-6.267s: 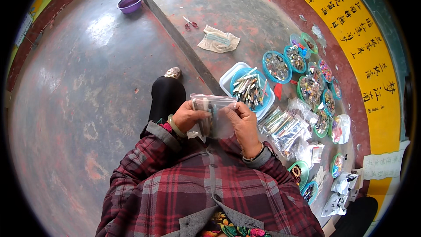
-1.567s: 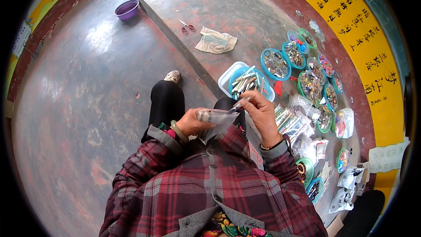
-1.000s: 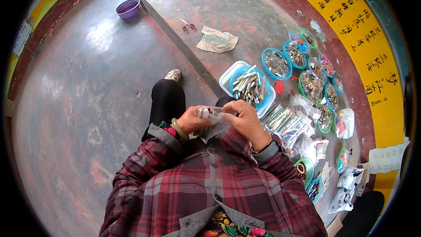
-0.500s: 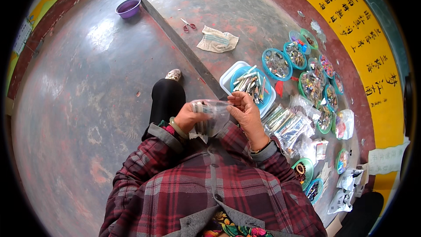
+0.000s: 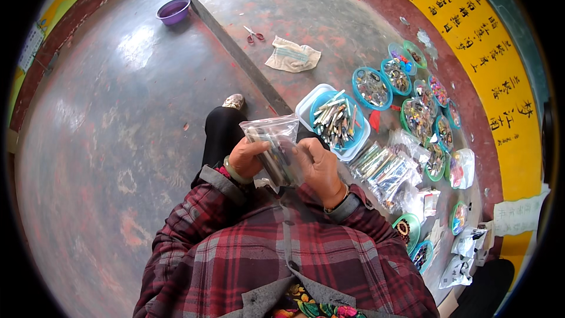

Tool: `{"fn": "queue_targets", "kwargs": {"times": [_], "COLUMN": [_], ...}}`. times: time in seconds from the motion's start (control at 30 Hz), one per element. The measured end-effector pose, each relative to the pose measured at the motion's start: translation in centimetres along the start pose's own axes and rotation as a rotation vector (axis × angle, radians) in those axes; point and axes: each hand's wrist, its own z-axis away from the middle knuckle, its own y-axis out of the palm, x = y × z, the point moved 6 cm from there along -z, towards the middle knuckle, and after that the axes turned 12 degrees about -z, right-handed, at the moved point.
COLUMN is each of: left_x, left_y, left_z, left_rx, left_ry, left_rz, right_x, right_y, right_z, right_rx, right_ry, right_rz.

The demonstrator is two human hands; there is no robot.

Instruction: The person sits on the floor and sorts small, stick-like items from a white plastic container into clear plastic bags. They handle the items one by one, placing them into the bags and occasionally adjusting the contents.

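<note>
A clear plastic bag point(image 5: 274, 131) with several slim, pen-like sticks inside is held upright in front of my chest. My left hand point(image 5: 246, 158) is closed around its left side, thumb across the front. On the other side my right hand point(image 5: 319, 168) is curled with fingers and thumb pinching the bag's right edge. The bag's top looks flat and straight, though I cannot tell whether it is sealed. Just beyond my right hand, a blue round basket point(image 5: 314, 106) heaped with similar sticks sits in a white tray point(image 5: 304, 103).
Filled plastic bags of sticks point(image 5: 385, 174) lie on the floor to the right, beside several round baskets point(image 5: 372, 88) of small items. Farther off are a cloth point(image 5: 292, 55), red-handled scissors point(image 5: 255, 37) and a purple basin point(image 5: 173, 12). A long dark strip point(image 5: 235, 47) crosses the floor.
My right hand has moved down from the bag's mouth to its right side. The bag's top now stands straighter and flatter. My left hand has shifted little.
</note>
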Motion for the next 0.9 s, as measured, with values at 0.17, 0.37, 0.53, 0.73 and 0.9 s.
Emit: {"fn": "queue_targets", "kwargs": {"times": [0.17,0.37,0.53,0.73,0.9], "left_x": [-0.5,2.0,1.4,1.6,2.4], "left_y": [0.9,2.2,3.2,2.9,2.2], "left_z": [0.3,1.0,0.7,0.9,1.0], "left_rx": [0.103,0.136,0.075,-0.036,-0.043], "left_ry": [0.059,-0.070,-0.050,-0.051,-0.041], "left_rz": [0.251,0.305,0.206,0.129,0.148], "right_x": [1.7,1.5,-0.8,-1.0,-0.1], "right_y": [-0.6,-0.3,-0.7,-1.1,-1.0], "right_z": [0.6,0.6,1.4,2.0,2.1], "right_rx": [-0.031,-0.107,-0.203,-0.227,-0.220], "right_ry": [0.037,0.078,0.133,0.126,0.104], "right_rz": [-0.039,-0.244,-0.332,-0.304,-0.328]}}
